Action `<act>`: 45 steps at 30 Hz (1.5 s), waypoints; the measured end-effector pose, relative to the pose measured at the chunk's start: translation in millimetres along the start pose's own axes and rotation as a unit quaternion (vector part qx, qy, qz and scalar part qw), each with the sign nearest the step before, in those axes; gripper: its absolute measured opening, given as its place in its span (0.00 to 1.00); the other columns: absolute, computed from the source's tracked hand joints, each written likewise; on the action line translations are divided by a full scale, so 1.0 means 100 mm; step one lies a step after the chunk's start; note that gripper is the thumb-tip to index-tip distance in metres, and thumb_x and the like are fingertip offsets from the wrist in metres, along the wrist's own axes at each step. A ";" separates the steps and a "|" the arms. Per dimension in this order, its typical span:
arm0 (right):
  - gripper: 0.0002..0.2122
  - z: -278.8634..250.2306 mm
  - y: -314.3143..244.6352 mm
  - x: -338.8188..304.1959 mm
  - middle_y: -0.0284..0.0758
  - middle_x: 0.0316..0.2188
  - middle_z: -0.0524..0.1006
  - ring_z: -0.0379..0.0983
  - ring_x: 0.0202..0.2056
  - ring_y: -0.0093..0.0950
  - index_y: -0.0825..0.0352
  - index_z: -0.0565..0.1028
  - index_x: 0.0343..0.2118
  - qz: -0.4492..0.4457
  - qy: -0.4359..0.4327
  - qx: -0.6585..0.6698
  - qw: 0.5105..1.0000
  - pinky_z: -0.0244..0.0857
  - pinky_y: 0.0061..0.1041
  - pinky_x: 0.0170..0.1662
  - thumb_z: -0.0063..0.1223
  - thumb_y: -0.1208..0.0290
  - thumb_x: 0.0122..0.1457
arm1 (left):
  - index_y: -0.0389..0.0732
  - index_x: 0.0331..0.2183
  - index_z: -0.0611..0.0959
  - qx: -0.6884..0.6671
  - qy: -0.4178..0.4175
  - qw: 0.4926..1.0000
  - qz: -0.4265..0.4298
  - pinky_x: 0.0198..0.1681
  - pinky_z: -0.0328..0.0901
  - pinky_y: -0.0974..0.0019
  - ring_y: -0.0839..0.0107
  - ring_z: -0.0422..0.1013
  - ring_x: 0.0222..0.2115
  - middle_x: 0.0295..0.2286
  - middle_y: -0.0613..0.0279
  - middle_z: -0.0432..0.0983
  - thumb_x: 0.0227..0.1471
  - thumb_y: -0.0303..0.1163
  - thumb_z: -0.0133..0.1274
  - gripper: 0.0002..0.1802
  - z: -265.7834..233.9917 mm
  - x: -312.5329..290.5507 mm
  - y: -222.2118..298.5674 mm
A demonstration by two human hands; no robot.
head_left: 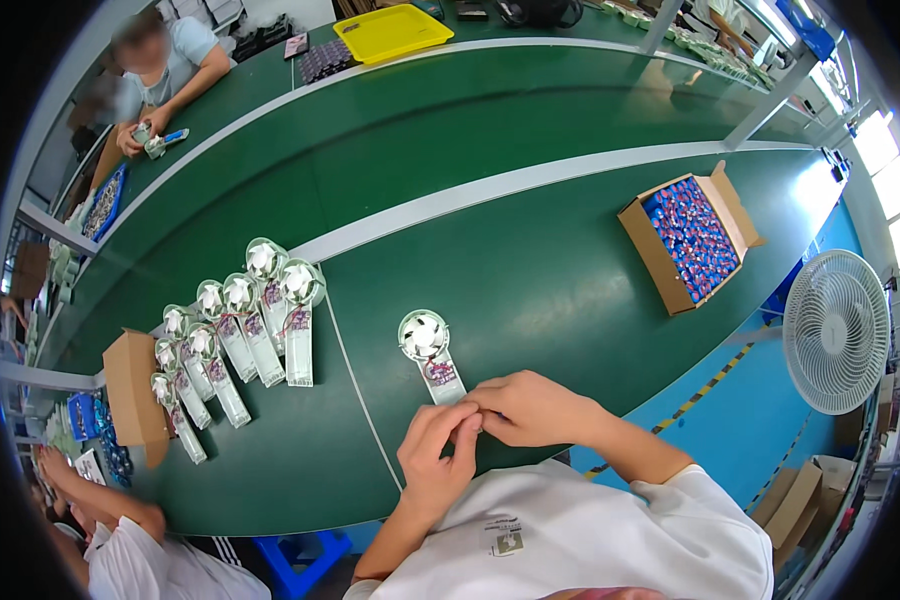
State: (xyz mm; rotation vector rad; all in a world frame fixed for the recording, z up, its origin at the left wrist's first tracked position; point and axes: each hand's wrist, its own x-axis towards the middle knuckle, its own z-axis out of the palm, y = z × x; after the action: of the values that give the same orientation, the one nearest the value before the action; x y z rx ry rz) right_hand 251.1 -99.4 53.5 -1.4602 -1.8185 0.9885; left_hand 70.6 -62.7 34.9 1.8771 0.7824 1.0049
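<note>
My left hand (pixel 438 458) and my right hand (pixel 528 408) meet near the table's front edge, fingertips pinched together. Whatever lies between the fingers is hidden or too small to make out. Just beyond them on the green table lies a pale green handheld fan housing (pixel 450 390), partly covered by my hands at its lower end. White fan blades (pixel 424 335) sit in its round head, and a small circuit board (pixel 438 372) with wires shows below the head. Several similar fan housings (pixel 298 345) lie in a slanting group to the left.
An open cardboard box (pixel 653 262) of small blue and red cylindrical parts stands at the right. Another cardboard box (pixel 135 390) is at the left end, near a seated co-worker (pixel 135 550). A white fan (pixel 835 332) stands right of the table. Across, a person handles parts near a yellow tray (pixel 395 33).
</note>
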 end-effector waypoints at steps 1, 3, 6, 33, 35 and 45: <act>0.08 0.05 0.01 -0.01 0.40 0.25 0.74 0.72 0.26 0.42 0.66 0.75 0.37 -0.022 -0.015 -0.051 0.998 0.67 0.35 0.29 0.49 0.74 0.55 | 0.34 0.37 0.82 0.007 -0.004 1.000 -0.008 0.29 0.70 0.72 0.71 0.73 0.28 0.34 0.53 0.76 0.48 0.19 0.59 0.11 -0.04 -0.05 0.00; 0.06 0.01 -0.14 0.00 0.42 0.27 0.75 0.74 0.29 0.43 0.66 0.75 0.34 -0.003 -0.055 -0.062 0.997 0.68 0.42 0.31 0.48 0.73 0.55 | 0.34 0.36 0.82 0.007 0.040 0.998 -0.045 0.29 0.70 0.72 0.71 0.74 0.28 0.33 0.53 0.76 0.48 0.19 0.60 0.10 -0.04 -0.13 0.03; 0.05 -0.07 -0.18 -0.01 0.41 0.26 0.75 0.73 0.26 0.42 0.67 0.75 0.32 -0.023 -0.015 -0.055 0.998 0.67 0.37 0.28 0.49 0.74 0.56 | 0.33 0.34 0.83 0.023 0.046 0.998 -0.032 0.30 0.70 0.73 0.71 0.74 0.28 0.32 0.54 0.76 0.49 0.19 0.60 0.08 -0.02 -0.13 -0.05; 0.04 0.17 -0.15 0.06 0.38 0.27 0.77 0.73 0.30 0.29 0.72 0.78 0.29 0.106 0.104 0.045 0.988 0.66 0.24 0.34 0.60 0.83 0.49 | 0.37 0.35 0.81 -0.290 0.051 0.931 -0.214 0.27 0.63 0.76 0.81 0.69 0.31 0.32 0.64 0.75 0.56 0.27 0.56 0.04 -0.07 -0.20 -0.21; 0.02 0.22 -0.10 0.04 0.37 0.28 0.75 0.71 0.31 0.28 0.72 0.76 0.28 0.026 0.173 0.019 0.984 0.63 0.23 0.34 0.56 0.83 0.51 | 0.37 0.35 0.80 -0.448 -0.036 0.836 -0.315 0.23 0.61 0.77 0.84 0.67 0.23 0.26 0.68 0.74 0.57 0.33 0.56 0.09 0.03 -0.16 -0.35; 0.00 0.19 0.10 0.17 0.34 0.31 0.70 0.65 0.31 0.23 0.72 0.72 0.31 -0.027 0.178 0.004 0.984 0.58 0.19 0.34 0.51 0.82 0.57 | 0.36 0.41 0.75 0.029 0.137 0.990 -0.002 0.28 0.67 0.67 0.68 0.70 0.25 0.32 0.58 0.70 0.53 0.36 0.59 0.18 -0.20 0.00 -0.34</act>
State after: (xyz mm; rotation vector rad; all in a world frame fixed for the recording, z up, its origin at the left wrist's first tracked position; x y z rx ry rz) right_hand 237.0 -85.2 34.3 -1.4657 -1.5817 0.6563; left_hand 49.1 -39.3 11.2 1.8064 0.9836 1.2666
